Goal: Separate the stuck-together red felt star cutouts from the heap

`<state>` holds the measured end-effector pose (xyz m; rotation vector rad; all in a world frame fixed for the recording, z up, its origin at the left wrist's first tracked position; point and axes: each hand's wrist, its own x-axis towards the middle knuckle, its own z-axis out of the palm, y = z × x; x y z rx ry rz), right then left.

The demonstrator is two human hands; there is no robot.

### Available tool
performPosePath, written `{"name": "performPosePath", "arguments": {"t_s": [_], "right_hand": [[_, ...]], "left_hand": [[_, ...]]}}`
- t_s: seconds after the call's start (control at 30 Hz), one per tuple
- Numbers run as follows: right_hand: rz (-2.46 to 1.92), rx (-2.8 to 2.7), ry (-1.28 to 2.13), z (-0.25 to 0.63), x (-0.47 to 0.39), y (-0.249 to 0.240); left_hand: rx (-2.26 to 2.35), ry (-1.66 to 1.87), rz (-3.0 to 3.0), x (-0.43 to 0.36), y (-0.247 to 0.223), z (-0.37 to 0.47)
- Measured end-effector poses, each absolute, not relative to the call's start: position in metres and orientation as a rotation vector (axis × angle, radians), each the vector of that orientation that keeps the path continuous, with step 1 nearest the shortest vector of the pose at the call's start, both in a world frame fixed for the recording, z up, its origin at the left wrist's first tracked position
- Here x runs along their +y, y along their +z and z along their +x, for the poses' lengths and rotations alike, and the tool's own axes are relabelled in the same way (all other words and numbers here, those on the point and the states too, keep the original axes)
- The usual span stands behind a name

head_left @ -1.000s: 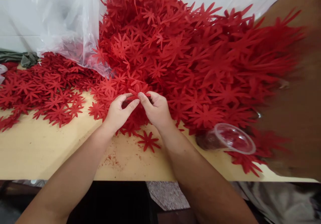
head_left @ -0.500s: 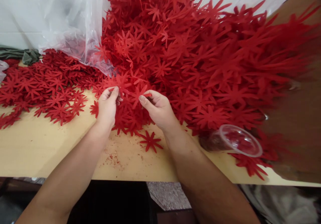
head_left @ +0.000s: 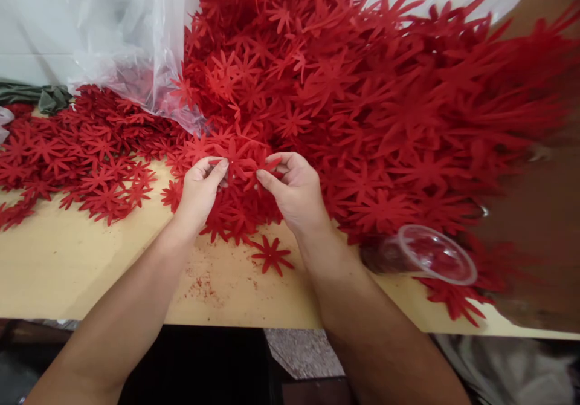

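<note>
My left hand (head_left: 202, 187) is closed in a pinch on a petal of a red artificial flower (head_left: 232, 161), whose petals fan out with a tiny pale spot at the centre. Facing it, my right hand (head_left: 296, 193) pinches a red flower petal (head_left: 274, 164) between thumb and fingers. Whether that petal belongs to the same flower I cannot tell. Both hands hover just in front of a big heap of red flowers (head_left: 326, 90). Below them, a single red flower (head_left: 272, 255) lies flat on the wooden table (head_left: 113, 272).
More red flowers (head_left: 104, 157) are spread at the left, under a clear plastic bag (head_left: 131, 42). A clear plastic cup (head_left: 385, 254) lies tipped on its side at the right, near a brown panel (head_left: 534, 242). Dark green cloth (head_left: 54, 100) sits at the far left.
Both hands have shifted slightly to the right. The flower at my left fingertips now shows face-on with its petals spread, where before it was hard to make out.
</note>
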<state>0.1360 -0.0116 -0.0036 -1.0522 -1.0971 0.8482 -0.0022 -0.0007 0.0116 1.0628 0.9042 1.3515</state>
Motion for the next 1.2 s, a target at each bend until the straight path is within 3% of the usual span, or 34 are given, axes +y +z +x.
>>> {"name": "performPosePath", "arguments": {"t_s": [0.8,1.03,1.2], "right_hand": [[-1.175,-1.287,0.627,0.148,-0.006,-0.012],[-1.231,-1.213,0.668,0.145,-0.008,-0.009],[-1.034,-1.331,0.852,0.135,-0.011,-0.008]], "left_hand": [[0.897,1.326,1.111,-0.001,0.007,-0.001],[0.793,1.303,1.177,-0.004,0.006,0.001],[0.709,1.23,1.217,-0.006,0.004,0.003]]}}
